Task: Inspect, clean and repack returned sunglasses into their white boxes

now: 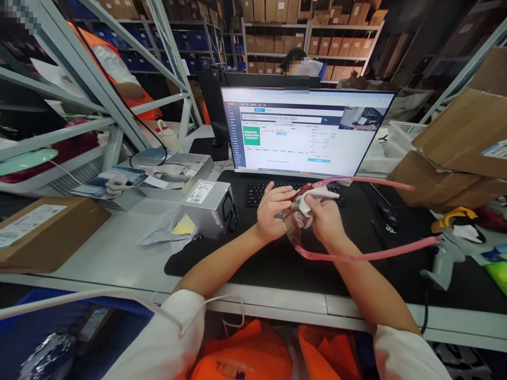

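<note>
Pink-framed glasses (368, 257) with clear lenses are held up over the black desk mat, their two temples pointing right. My left hand (273, 211) has its fingers wrapped on the left side of the frame. My right hand (325, 216) pinches a white cloth (322, 195) against the inner side of the lenses. A grey box (209, 208) with a white label and a black picture on its side stands left of my left hand. Behind my hands lie the black keyboard (253, 195) and a lit monitor (293, 132).
A barcode scanner (443, 264) and black mouse (387, 215) lie at the right, near stacked cartons (467, 132). At left are a brown box (47, 232), an open grey box (202, 163) and crumpled plastic (162, 227). Two people are beyond the desk.
</note>
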`<state>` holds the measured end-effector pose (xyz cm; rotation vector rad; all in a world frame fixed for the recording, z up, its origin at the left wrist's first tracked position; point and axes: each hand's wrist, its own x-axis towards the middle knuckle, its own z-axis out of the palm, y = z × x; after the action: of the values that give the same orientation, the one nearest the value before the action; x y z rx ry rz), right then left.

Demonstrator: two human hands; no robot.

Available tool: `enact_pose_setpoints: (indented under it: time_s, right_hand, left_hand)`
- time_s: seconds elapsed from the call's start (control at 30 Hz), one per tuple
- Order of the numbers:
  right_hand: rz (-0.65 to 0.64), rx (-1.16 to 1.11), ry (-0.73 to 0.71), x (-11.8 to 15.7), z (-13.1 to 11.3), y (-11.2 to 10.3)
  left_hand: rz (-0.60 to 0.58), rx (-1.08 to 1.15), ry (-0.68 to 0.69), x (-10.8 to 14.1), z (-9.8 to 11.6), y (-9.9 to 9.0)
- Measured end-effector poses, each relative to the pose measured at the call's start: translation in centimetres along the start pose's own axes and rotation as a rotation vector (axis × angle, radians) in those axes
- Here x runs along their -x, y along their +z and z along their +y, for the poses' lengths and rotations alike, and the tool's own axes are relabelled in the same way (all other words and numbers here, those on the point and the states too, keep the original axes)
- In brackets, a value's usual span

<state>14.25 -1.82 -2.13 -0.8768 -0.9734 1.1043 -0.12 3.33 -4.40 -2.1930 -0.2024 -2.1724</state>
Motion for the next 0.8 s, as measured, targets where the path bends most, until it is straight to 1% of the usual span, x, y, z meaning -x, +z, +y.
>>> enact_pose_setpoints:
  time_s: [0.07, 0.1, 0.13, 0.17, 0.2, 0.27, 0.3, 0.37, 0.43, 0.5, 0.57, 0.63, 0.7, 0.73, 0.8]
  right_hand:
    - [0.118, 0.073, -0.108, -0.5, 0.2, -0.8]
    - [0.159, 0.088, -0.154, -0.6, 0.4, -1.0]
    - [0.166, 0.075, -0.172, -0.5, 0.5, -0.8]
    - [0.129, 0.032, -0.148, -0.3, 0.5, -0.5]
    - [0.061, -0.026, -0.089, 0.0, 0.5, -0.1]
    - [-0.09, -0.142, 0.064, 0.5, 0.4, 0.9]
    - [-0.146, -0.187, 0.124, 0.7, 0.4, 1.3]
    - [-0.177, -0.241, 0.172, 0.9, 0.2, 1.8]
    - [-0.177, -0.249, 0.155, 0.7, 0.0, 1.6]
    - [-0.214, -0.212, 0.106, 0.5, -0.3, 1.0]
    - [-0.301, -0.12, 0.041, 0.2, -0.7, 0.1]
    - [-0.368, -0.016, -0.014, 0.0, -0.9, -0.6]
    - [-0.345, 0.019, -0.053, 0.1, -0.8, -0.6]
    - [-0.299, 0.002, -0.063, 0.3, -0.6, -0.3]
    - [-0.162, -0.069, -0.07, 0.7, -0.2, 0.6]
  left_hand:
    - [-0.002, 0.018, 0.008, -0.1, 0.3, 0.0]
    - [0.004, 0.029, 0.015, -0.2, 0.4, 0.0]
    - [0.013, 0.038, 0.022, -0.3, 0.5, -0.1]
    - [0.024, 0.048, 0.03, -0.3, 0.4, -0.1]
    - [0.035, 0.057, 0.034, -0.4, 0.3, -0.2]
    - [0.042, 0.074, 0.023, -0.5, -0.2, -0.3]
    - [0.032, 0.082, 0.008, -0.5, -0.3, -0.4]
    - [-0.009, 0.102, -0.017, -0.6, -0.5, -0.4]
    - [-0.048, 0.12, -0.014, -0.7, -0.4, -0.4]
    - [-0.056, 0.136, 0.003, -0.9, -0.1, -0.5]
    - [-0.027, 0.147, -0.02, -1.2, 0.1, -0.6]
    - [0.009, 0.148, -0.088, -1.4, 0.2, -0.7]
    - [0.039, 0.122, -0.147, -1.4, 0.2, -0.8]
    - [0.048, 0.102, -0.152, -1.3, 0.2, -0.7]
    - [0.062, 0.069, -0.114, -1.0, 0.5, -0.5]
